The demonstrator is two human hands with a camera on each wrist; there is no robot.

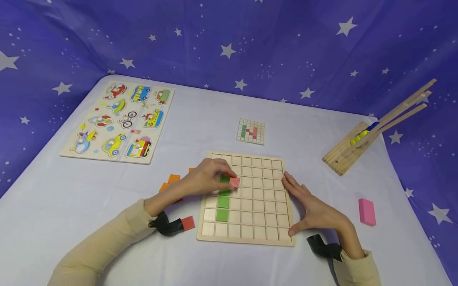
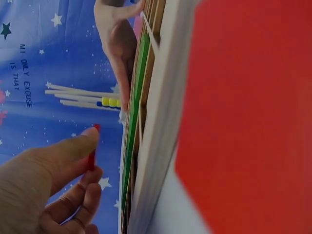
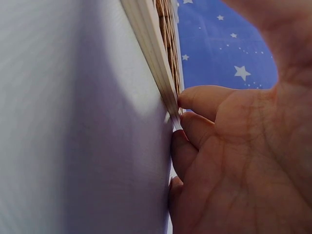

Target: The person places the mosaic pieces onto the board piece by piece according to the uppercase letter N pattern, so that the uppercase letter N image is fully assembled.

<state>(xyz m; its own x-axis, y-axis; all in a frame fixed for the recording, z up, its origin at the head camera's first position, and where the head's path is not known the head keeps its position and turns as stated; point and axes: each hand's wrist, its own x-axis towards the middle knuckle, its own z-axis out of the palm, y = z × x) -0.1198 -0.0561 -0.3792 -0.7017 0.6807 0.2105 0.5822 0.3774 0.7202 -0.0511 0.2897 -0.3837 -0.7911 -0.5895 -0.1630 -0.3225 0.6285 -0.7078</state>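
Red tile (image 1: 234, 182) sits between the thumb and fingers of the left hand (image 1: 206, 176), which pinches it just above the grid board (image 1: 257, 194), next to the column of green tiles (image 1: 223, 201) lying in the board's squares. Right hand (image 1: 312, 206) has its fingers extended and thumb spread apart from them, touching the board's right edge. Beyond the board lies a small pattern card (image 1: 251, 131), while orange tiles (image 1: 174, 178) lie partly behind the left forearm and a pink block (image 1: 367, 212) rests well to the right.
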